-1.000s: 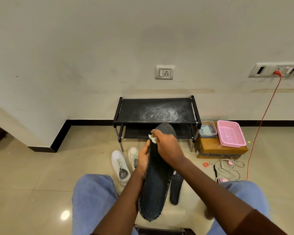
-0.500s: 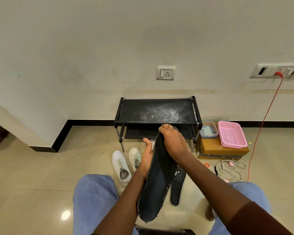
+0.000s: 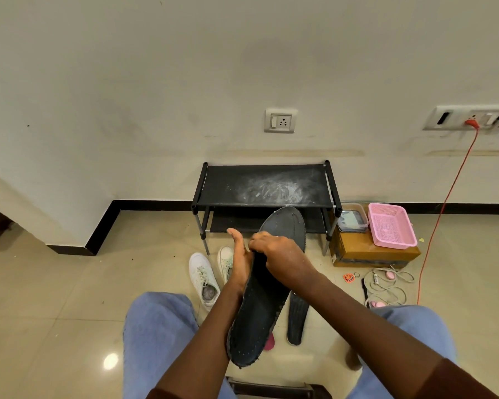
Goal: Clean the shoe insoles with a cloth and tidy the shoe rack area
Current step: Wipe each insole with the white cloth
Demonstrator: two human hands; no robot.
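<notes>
I hold a long dark insole (image 3: 261, 306) upright over my lap, toe end toward the black shoe rack (image 3: 264, 187). My left hand (image 3: 239, 259) grips its left edge from behind, thumb sticking up. My right hand (image 3: 281, 254) lies across the upper part of the insole with its fingers curled down onto it. The white cloth seen earlier is hidden under those fingers. A second dark insole (image 3: 297, 319) lies on the floor to the right. The rack's top shelf carries a white dusty smear.
Two white sneakers (image 3: 203, 279) lie on the floor left of the rack's leg. Right of the rack a cardboard box (image 3: 366, 253) bears a pink basket (image 3: 391, 226) and a clear container (image 3: 352, 221). Tangled cables (image 3: 386, 283) and an orange cord (image 3: 444, 203) cross the floor.
My right hand has slid from the insole's toe back toward its middle, uncovering the toe. The white cloth is no longer visible. The left hand keeps its hold.
</notes>
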